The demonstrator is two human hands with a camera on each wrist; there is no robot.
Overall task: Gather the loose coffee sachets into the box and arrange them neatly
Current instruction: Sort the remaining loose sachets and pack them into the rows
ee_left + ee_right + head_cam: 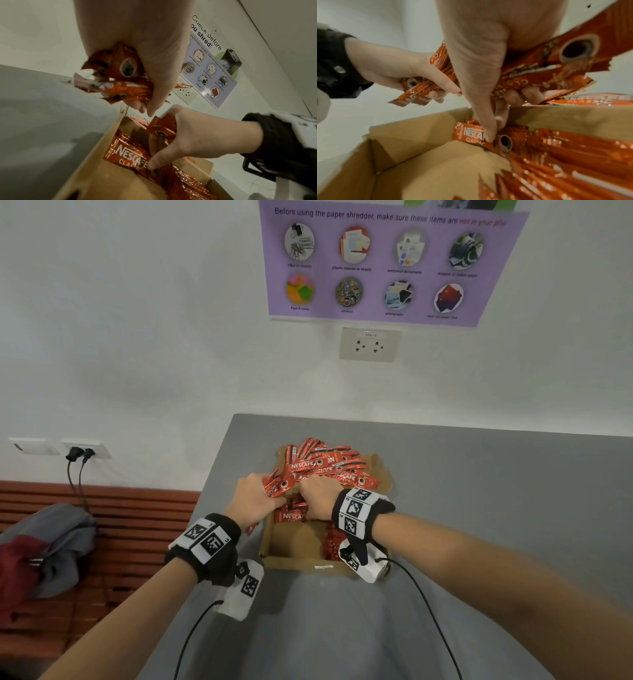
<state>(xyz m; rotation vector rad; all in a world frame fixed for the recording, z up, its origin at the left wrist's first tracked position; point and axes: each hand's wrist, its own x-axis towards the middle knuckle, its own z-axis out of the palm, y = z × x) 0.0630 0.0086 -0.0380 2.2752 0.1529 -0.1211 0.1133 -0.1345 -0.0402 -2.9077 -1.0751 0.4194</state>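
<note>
At the far left a grey and maroon garment lies on a slatted wooden bench, its lower part cut off by the frame edge; above it two black plugs sit in a wall socket. The grey table begins just right of the bench. The left hand hovers at the left rim of the open cardboard box, fingers curled round a crumpled bunch of red coffee sachets; how many it holds cannot be counted, since they overlap and the palm covers their far ends. Inside the box a row of sachets stands packed along the right side, partly hidden in the head view by the right wrist strap, while the left part of the box floor shows bare cardboard. The right hand reaches down into the box, thumb and a fingertip pinching a sachet marked NESCAFE CLASSIC, and its other fingers clamp a second bundle against the palm. Beyond both hands a loose heap of sachets lies over the far end of the box; whether it rests in the box or on its flap cannot be told. On the wall above are a double outlet and a purple poster, cut off at the top.
</note>
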